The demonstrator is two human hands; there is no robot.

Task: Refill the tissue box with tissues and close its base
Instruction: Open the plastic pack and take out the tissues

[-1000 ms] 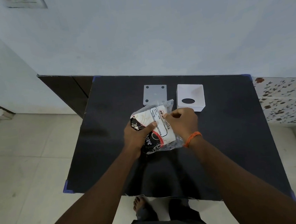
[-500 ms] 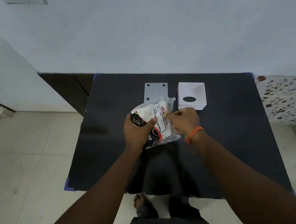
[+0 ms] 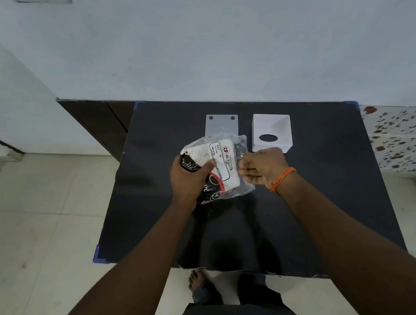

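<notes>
A tissue pack (image 3: 224, 162) in clear plastic wrap, white with black and red print, is held just above the middle of the black table (image 3: 332, 191). My left hand (image 3: 187, 181) grips its left side, thumb on top. My right hand (image 3: 264, 168), with an orange wrist thread, has its curled fingers on the wrap's right edge. The white tissue box (image 3: 271, 131) stands behind my right hand, its oval hole facing me. The flat white base plate (image 3: 221, 126) with dark corner holes lies left of the box, its near edge hidden by the pack.
The table's back edge meets a pale wall. A dark cabinet (image 3: 97, 122) stands at the left rear and a speckled counter (image 3: 403, 136) at the right. My bare foot (image 3: 197, 281) shows on the tiled floor below the table's near edge.
My right hand has slid off the top of the pack to its right edge. The pack has tilted and shifted slightly left in my left hand.
</notes>
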